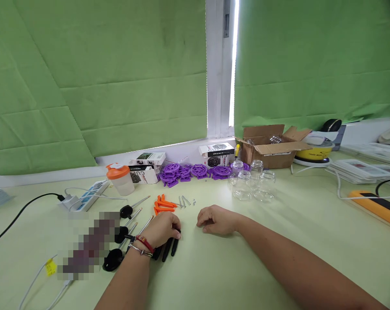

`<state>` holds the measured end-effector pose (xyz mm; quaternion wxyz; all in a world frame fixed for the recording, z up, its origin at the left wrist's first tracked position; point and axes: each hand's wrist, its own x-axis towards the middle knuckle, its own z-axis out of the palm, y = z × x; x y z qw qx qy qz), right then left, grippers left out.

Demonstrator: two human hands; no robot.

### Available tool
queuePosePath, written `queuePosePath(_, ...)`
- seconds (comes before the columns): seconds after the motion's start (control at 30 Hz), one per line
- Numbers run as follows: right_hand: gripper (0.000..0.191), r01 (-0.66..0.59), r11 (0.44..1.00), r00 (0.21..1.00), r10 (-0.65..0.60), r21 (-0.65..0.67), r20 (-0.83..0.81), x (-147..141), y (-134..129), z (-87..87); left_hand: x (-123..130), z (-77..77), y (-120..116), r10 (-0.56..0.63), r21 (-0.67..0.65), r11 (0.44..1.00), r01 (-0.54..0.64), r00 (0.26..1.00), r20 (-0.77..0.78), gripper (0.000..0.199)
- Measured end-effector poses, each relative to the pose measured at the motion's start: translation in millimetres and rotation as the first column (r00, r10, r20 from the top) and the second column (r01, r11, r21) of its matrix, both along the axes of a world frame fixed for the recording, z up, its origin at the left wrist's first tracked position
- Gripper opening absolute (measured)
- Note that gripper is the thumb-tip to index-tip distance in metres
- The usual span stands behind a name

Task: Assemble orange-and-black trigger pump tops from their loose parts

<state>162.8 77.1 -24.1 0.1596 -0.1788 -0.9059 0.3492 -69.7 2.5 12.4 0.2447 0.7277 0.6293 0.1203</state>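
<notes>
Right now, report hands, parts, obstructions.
Left hand at black rods, grip unclear. Right hand loosely curled, nothing visible inside. Left hand partly hides the rods.

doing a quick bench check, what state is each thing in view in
left hand: fingers bent at the black rods, grip unclear
right hand: fingers curled, no held thing visible
black rods: lying side by side, partly hidden
orange-lidded bottle: upright, lid on
clear jars: standing, no lids visible
cardboard box: flaps open
power strip: white plug attached
green blinds: lowered
</notes>
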Motion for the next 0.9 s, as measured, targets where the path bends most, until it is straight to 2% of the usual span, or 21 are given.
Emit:
queuePosePath(0.27, 0.028, 0.018, 1.0, 0.999, -0.018, 0.021, 0.029, 0.3, -0.2, 1.4, -6.8, -4.0, 2.7, 0.009, -0.023, 1.0, -0.009, 1.0, 0.012, 0.014)
queuePosePath(0.47, 0.028, 0.042, 0.984, 0.999, -0.046, 0.171, 0.02, 1.0, 4.4, -4.1, -8.3, -4.7, 3.6, 0.015, -0.038, 0.999, -0.015, 1.0, 0.019, 0.016)
queuePosePath(0.73, 0.034, 0.06, 0.984, 0.996, -0.07, 0.165, 0.056, 3.0, 5.7, -4.7, -8.5, -2.7, 4.1, 0.034, -0.007, 0.999, -0.034, 0.999, 0.031, 0.022)
queuePosePath(0.9, 0.05, 0.082, 0.972, 0.984, -0.113, 0.219, 0.134, 2.7, 1.3, -1.1, -3.4, 4.1, 4.6, 0.088, 0.063, 0.994, -0.089, 0.996, 0.025, 0.016)
